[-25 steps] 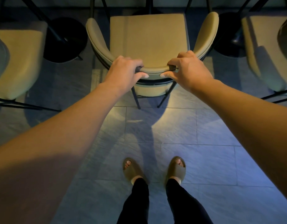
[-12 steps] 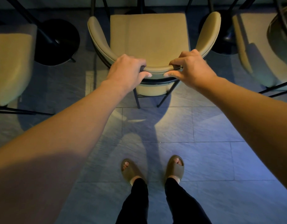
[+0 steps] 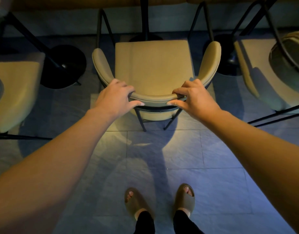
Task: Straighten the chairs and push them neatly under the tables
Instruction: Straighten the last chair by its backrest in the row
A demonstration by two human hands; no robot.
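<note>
A beige padded chair (image 3: 153, 65) with a curved backrest and thin black legs stands straight ahead of me, its seat facing away toward the table edge (image 3: 78, 2) along the top. My left hand (image 3: 115, 97) grips the left part of the backrest top, fingers over the rim and thumb on the near side. My right hand (image 3: 194, 97) grips the right part of the same rim. The front of the seat lies just short of the table edge.
A matching chair (image 3: 15, 92) stands at the left and another (image 3: 266, 75) at the right. Round black table bases (image 3: 67, 68) (image 3: 228, 65) sit on the floor either side of the middle chair. My feet in slippers (image 3: 137, 203) stand on the grey tiled floor.
The view has tipped up a little, so the table edge and more chair legs show at the top. Both hands keep their grip on the backrest; the chair sits slightly further from me.
</note>
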